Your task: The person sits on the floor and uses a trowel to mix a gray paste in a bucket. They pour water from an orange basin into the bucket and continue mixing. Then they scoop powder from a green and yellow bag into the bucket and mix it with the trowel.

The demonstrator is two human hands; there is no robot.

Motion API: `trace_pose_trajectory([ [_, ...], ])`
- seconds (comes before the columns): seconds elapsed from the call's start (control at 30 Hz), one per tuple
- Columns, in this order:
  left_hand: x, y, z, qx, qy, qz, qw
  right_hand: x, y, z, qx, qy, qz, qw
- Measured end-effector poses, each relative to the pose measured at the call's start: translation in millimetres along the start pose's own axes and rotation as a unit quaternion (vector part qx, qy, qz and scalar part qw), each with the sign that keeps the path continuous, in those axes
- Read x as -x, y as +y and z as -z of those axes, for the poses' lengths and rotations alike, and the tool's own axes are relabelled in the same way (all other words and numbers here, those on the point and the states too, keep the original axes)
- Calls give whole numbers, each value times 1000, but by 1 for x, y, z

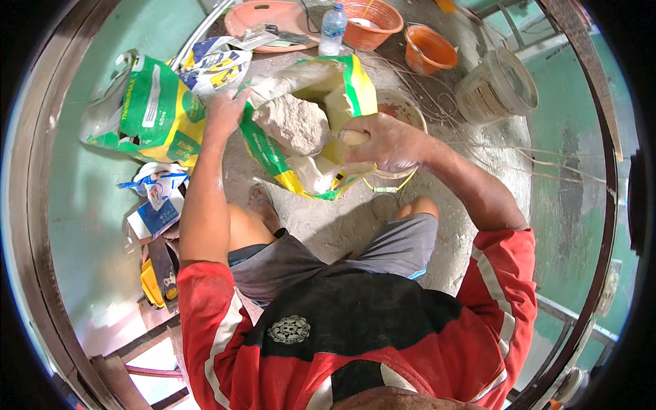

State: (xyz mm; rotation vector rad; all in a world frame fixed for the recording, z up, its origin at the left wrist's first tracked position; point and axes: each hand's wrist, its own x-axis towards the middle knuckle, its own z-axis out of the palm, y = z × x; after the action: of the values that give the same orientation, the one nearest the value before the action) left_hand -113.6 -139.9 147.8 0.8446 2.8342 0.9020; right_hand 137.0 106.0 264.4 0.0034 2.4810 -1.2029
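So the green and yellow sack (321, 130) is open and lying on the dusty floor (342, 225) at about 12 o'clock from the person's knees, and it looks partly emptied already, my guess being a fair bit of grey powder is out. What's left shows as a big hardened grey lump (294, 124) sitting in the mouth of the sack, so I'd say the digging-out is mid-way, not finished

Left hand (225, 109) is stretched out at 11 o'clock, grip closed on the sack's upper left edge, holding the mouth open. Right hand (386, 142) comes in from 2 o'clock, arm bent, grip wrapped around a pale wooden handle (354, 137) – the tool's working end is hidden inside the sack, can't tell what it is

A second sack (147, 109) lies at 10 o'clock, orange basins (430, 48) and a plastic bottle (333, 29) further out
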Motion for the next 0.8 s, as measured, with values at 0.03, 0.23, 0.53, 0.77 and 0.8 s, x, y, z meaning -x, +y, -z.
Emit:
trace_pose_trajectory([
  [0.03, -3, -6, -1, 23, -10, 13, 1000, 6, -1, 4, 10, 2, 8, 1000],
  [0.23, -7, 0, 1, 10, 3, -33, 999, 44, -2, 24, -81, 39, -49, 995],
  [0.53, -5, 1, 17, 23, -28, 64, 997, 116, -4, 56, -117, 95, -119, 981],
  [0.77, -2, 1, 17, 66, -40, 65, 995, 143, 37, 45, -98, 157, -204, 961],
  [0.8, 0, -1, 18, 61, -28, 56, 996, 142, 45, 41, -99, 160, -215, 958],
])
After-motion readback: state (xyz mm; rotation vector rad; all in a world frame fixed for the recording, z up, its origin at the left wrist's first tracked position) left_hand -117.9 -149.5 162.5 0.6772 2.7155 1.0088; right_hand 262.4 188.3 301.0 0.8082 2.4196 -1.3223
